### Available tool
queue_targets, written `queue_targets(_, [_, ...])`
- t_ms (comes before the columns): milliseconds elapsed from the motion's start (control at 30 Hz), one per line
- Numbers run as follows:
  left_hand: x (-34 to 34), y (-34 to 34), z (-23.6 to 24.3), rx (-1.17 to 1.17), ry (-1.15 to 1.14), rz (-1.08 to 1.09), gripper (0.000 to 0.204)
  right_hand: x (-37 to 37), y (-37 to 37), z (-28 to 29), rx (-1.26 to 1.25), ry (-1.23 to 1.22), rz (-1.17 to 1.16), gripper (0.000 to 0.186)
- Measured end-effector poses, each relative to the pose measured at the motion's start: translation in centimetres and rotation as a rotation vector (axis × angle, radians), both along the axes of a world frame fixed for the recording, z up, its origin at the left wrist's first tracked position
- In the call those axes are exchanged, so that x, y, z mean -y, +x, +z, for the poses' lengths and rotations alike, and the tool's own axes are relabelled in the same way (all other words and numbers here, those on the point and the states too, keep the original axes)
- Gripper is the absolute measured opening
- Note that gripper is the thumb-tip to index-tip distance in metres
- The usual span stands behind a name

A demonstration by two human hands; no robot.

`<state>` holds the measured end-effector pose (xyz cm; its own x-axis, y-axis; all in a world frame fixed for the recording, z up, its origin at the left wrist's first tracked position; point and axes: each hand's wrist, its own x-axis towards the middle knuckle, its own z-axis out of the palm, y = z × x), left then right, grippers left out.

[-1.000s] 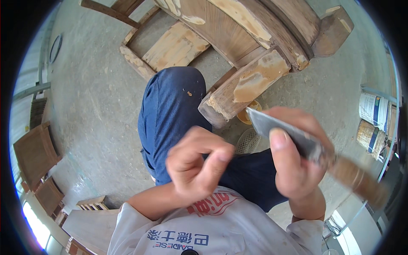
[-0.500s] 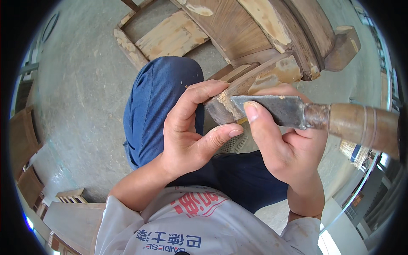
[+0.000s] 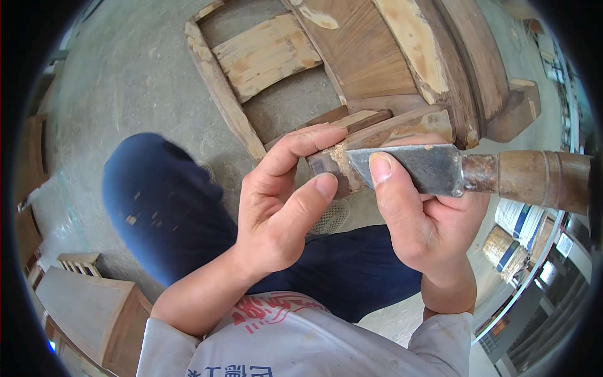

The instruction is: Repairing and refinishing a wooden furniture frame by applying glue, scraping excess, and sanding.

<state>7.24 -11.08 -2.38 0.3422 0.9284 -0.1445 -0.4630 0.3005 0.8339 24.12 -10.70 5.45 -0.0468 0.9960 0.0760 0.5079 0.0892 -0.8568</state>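
Observation:
A wooden furniture frame lies on the floor in front of me, and one of its legs reaches toward me. My left hand grips the squared end of that leg, fingers over its far edge and thumb on the near face. In my right hand is a skew-ended chisel knife with a turned wooden handle pointing right. The right thumb presses on the flat of the blade; the other fingers are mostly hidden behind it. The blade's tip meets the leg beside a rough pale patch.
Pale filler patches mark the frame, and a curved slat spans its open part. My bent left knee is at the left. Wooden cabinet pieces stand lower left; a banded bucket stands at the right.
My left knee has swung out to the left, away from the frame. My left thumb has moved up onto the leg's near face. Both hands keep hold of the leg and the chisel knife.

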Motion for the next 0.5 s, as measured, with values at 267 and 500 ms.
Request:
queue_targets(267, [0.5, 1.5, -1.5, 0.12, 0.065, 0.118, 0.043, -0.3, -0.4, -0.3, -0.023, 0.072, -0.03, 0.004])
queue_targets(500, [0.5, 1.8, -1.9, 0.113, 0.095, 0.109, 0.043, -0.1, -0.1, -0.3, 0.039, 0.054, -0.045, 0.003])
